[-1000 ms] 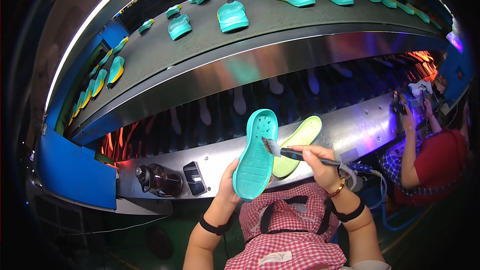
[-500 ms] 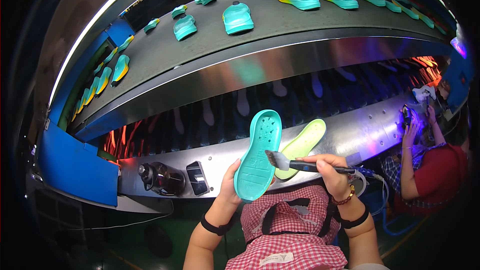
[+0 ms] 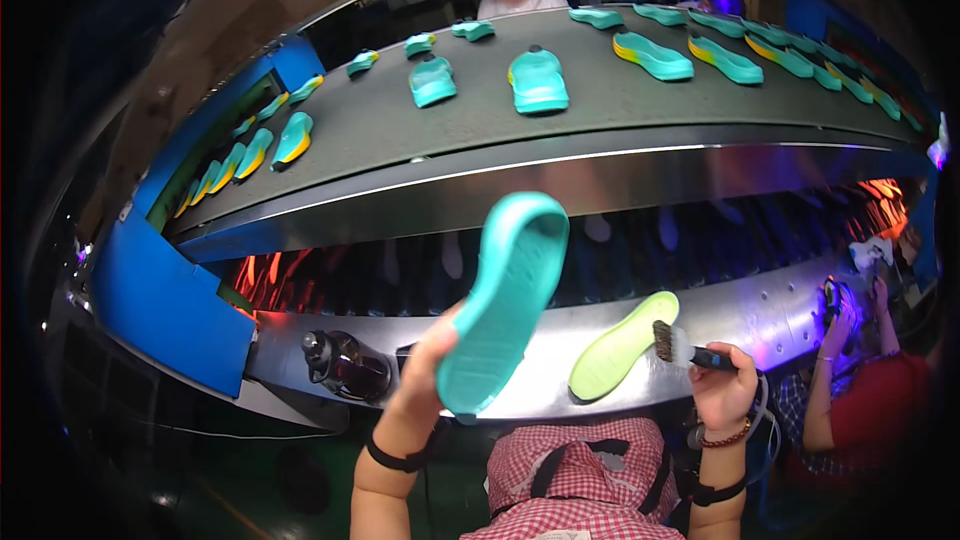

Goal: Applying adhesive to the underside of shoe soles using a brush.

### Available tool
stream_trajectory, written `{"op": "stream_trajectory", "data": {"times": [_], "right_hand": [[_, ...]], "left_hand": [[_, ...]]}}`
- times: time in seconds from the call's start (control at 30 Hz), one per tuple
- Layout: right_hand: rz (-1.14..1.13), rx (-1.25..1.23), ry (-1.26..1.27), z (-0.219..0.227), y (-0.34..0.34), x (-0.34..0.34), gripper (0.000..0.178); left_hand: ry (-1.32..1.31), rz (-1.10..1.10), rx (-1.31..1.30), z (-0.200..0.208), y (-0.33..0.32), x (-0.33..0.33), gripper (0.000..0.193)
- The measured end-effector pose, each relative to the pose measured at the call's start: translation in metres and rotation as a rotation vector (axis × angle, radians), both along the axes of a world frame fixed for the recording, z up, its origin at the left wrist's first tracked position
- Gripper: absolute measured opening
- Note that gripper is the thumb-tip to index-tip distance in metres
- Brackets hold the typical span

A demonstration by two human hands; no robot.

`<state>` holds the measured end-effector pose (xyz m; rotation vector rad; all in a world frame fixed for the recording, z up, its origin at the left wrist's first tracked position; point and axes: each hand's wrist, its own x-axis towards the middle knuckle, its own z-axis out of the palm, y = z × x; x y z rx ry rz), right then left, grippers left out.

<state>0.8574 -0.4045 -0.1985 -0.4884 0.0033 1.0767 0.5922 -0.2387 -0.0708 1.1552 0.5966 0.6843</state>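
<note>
My left hand (image 3: 428, 365) is closed on the left edge of a teal shoe sole (image 3: 508, 305), held up and tilted above the metal ledge. The sole is slightly blurred. In my right hand (image 3: 727, 390) is a brush (image 3: 690, 350) with a black handle and dark bristles. Its bristle end points left, beside a light yellow-green insole (image 3: 624, 348) lying flat on the ledge. I cannot tell whether the bristles touch the insole. The brush is apart from the teal sole.
A metal ledge (image 3: 735, 308) runs before me, with a dark bottle (image 3: 345, 364) at left. Beyond it, dark insole shapes line a low tunnel glowing red at both ends. Several teal-and-yellow soles (image 3: 538, 80) sit on a grey belt (image 3: 375, 128). A co-worker (image 3: 868, 400) works at right.
My left hand has lifted and tilted the teal sole. The brush has moved from inside that sole to the right, beside the insole, now uncovered. The whole view has shifted.
</note>
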Motion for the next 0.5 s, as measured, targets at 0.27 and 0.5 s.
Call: {"op": "stream_trajectory", "data": {"times": [0.27,0.5], "right_hand": [[0.065,-0.072,0.001,-0.013,0.014,-0.011,0.029],[0.058,-0.113,0.046,-0.036,0.002,-0.002,0.032]], "left_hand": [[-0.937,0.184,-0.21,0.094,0.186,0.01,0.07],[-0.609,0.625,-0.14,0.051,0.24,0.023,0.091]]}}
